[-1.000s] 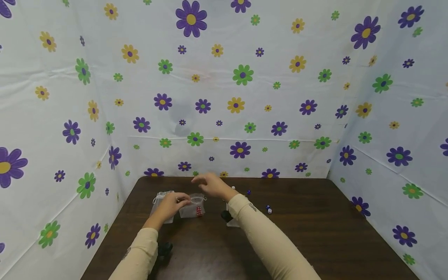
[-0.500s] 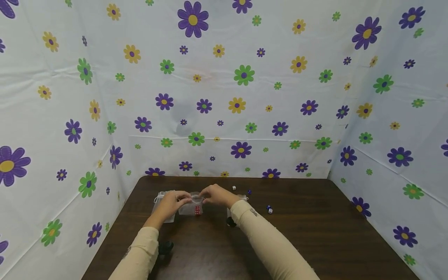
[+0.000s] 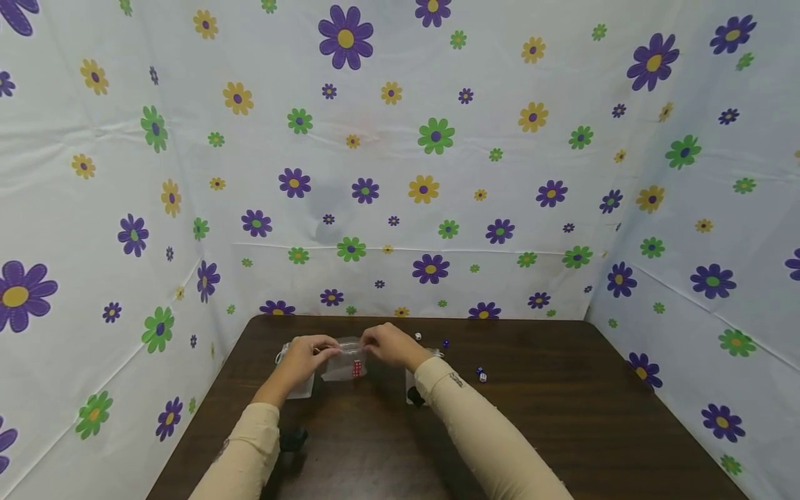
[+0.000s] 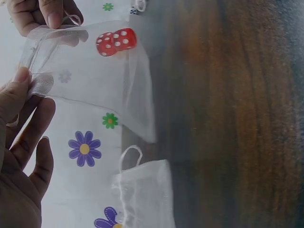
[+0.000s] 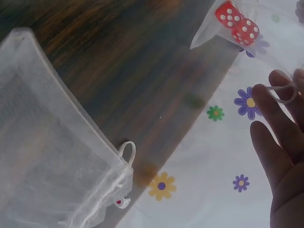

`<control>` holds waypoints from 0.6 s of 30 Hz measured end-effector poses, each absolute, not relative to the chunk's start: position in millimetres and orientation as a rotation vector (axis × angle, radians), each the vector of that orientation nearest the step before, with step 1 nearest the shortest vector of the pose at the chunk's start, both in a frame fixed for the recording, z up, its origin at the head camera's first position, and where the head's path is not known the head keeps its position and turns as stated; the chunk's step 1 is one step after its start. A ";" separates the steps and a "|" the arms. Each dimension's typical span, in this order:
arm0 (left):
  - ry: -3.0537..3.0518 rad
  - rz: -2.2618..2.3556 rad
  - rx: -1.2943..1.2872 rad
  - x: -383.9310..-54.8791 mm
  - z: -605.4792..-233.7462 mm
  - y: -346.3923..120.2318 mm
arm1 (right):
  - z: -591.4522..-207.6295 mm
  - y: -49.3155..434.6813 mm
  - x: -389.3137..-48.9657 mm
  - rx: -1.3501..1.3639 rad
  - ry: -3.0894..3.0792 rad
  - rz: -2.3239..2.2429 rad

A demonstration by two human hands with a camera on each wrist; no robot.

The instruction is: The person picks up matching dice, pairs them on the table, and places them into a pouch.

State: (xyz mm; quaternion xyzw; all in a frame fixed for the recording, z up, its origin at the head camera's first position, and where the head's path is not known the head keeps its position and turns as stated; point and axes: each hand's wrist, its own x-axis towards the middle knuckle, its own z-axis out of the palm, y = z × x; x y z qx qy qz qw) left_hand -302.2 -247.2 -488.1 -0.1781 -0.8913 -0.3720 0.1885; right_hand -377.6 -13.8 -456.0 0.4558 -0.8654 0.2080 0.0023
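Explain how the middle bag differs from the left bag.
The left hand and right hand hold the middle bag; the left bag lies on the table. The middle bag contains red dice; none shows in the left bag's visible part. Both are white, sheer drawstring bags.

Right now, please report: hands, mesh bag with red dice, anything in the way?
Left hand and right hand: pinching mesh bag near its mouth. Two red dice inside. Second bag near left hand, seemingly not blocking.

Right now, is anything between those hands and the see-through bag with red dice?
Nothing visible: the left hand and right hand pinch the see-through bag near its mouth, the red dice inside. Other bags lie to either side.
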 end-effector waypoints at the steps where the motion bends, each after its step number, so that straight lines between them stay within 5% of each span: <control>1: -2.503 -1.031 -0.501 -302.0 -486.8 -247.3 | -455.5 -13.4 -377.7 1.427 -2.706 0.662; 18: -2.490 -1.069 -0.462 -302.0 -470.7 -248.1 | -444.0 -11.3 -377.4 1.405 -2.573 0.847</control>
